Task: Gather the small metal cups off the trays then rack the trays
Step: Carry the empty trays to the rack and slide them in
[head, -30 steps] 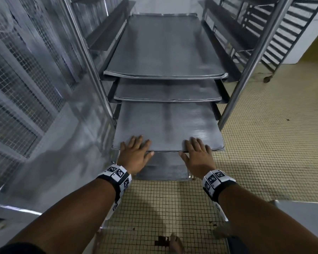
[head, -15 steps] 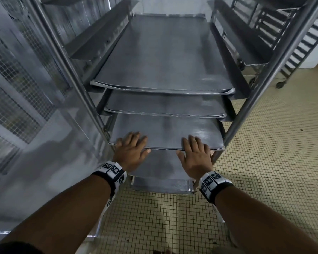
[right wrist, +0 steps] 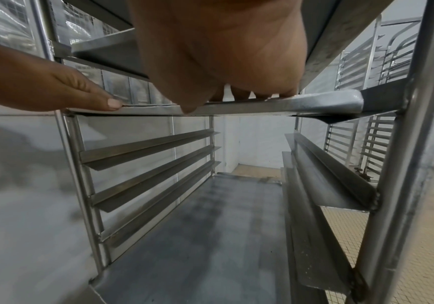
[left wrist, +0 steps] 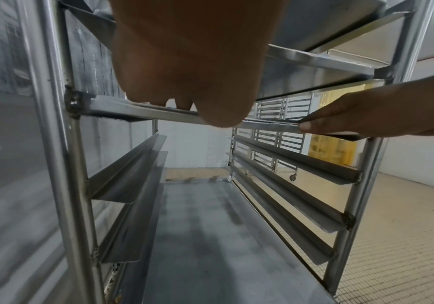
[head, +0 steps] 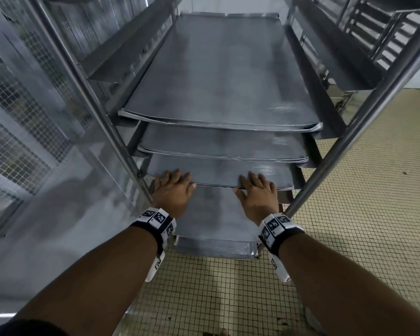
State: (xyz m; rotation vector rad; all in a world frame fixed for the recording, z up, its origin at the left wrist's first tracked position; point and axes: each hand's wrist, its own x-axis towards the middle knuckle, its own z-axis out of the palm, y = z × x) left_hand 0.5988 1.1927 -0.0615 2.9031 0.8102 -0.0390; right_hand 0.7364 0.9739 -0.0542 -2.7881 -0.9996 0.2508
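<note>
Altogether five flat grey metal trays (head: 218, 175) sit in the steel rack (head: 364, 132); left hand (head: 172, 190) and right hand (head: 257, 192), at 6 o'clock, rest flat-fingered on the third tray's front edge, thumbs beneath; no legible writing.

Dim, motion-blurred, edges warped.

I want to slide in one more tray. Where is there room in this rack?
Below the tray that the left hand and right hand press on, empty rail pairs sit above the bottom shelf, with room between. Higher up is crowded: two trays lie close above it, with narrow gaps.
</note>
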